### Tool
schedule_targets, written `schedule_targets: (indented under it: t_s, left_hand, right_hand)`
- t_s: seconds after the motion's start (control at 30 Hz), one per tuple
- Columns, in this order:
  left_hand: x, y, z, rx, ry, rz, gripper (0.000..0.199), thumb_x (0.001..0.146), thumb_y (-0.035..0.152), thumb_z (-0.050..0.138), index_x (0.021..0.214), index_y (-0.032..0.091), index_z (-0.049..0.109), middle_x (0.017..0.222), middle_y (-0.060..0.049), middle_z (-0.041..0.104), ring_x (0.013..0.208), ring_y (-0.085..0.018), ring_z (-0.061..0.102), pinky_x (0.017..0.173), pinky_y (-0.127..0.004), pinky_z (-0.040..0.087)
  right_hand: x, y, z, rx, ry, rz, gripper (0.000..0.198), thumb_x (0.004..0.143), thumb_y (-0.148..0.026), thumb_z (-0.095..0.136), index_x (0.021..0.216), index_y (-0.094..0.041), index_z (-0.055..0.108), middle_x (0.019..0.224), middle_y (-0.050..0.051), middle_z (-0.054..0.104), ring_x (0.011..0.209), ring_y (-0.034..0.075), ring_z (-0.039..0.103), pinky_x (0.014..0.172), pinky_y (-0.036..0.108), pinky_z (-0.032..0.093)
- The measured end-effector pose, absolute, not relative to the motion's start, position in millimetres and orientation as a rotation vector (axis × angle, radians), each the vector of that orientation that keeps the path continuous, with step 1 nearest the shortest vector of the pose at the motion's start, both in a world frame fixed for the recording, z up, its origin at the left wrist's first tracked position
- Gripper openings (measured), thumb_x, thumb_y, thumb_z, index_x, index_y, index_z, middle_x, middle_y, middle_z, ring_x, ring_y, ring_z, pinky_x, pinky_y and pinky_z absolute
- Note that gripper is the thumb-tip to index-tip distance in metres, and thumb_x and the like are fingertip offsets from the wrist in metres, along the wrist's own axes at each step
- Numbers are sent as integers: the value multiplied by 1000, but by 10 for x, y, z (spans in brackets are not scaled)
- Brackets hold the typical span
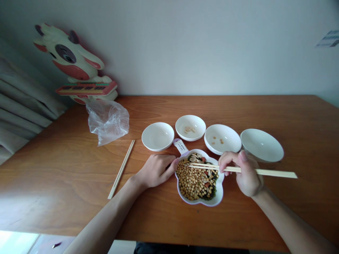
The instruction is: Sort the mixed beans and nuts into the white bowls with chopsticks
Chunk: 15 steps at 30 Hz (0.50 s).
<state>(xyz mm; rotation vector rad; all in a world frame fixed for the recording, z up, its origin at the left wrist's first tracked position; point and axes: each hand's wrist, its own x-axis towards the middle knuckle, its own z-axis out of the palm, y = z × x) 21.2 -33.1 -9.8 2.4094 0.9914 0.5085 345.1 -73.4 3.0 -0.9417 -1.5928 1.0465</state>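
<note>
My right hand point(245, 173) grips a pair of light wooden chopsticks point(275, 173), held almost level. Their tips rest among the soybeans point(192, 178) in a white, flower-shaped bowl point(220, 188) with a lilac rim and a labelled handle. Green beans point(211, 193), pale curved nuts and a few reddish pieces lie along the bowl's right and far side. At the left rim, my left hand point(158, 170) holds the bowl between thumb and fingers; its fingertips are partly hidden.
Several white bowls stand in a row behind: a left one point(158, 135), one with pale pieces point(190, 137), one with brownish pieces point(231, 141) and a right one point(262, 144). Left are spare chopsticks point(121, 169), a clear plastic bag point(108, 121) and a cow-shaped toy keyboard point(79, 67).
</note>
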Motion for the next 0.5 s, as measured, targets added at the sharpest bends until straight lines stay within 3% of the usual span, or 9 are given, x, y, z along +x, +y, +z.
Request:
schedule_targets:
  t_s: [0.5]
  left_hand:
    - [218, -333, -52, 2391, 981, 500, 44, 118, 37, 35, 81, 20, 51, 75, -1, 60, 64, -14, 48, 65, -30, 34]
  right_hand:
    - [3369, -708, 153, -901, -1433, 970, 77, 113, -63, 30, 68, -21, 76, 59, 5, 62, 54, 17, 56, 56, 33, 43]
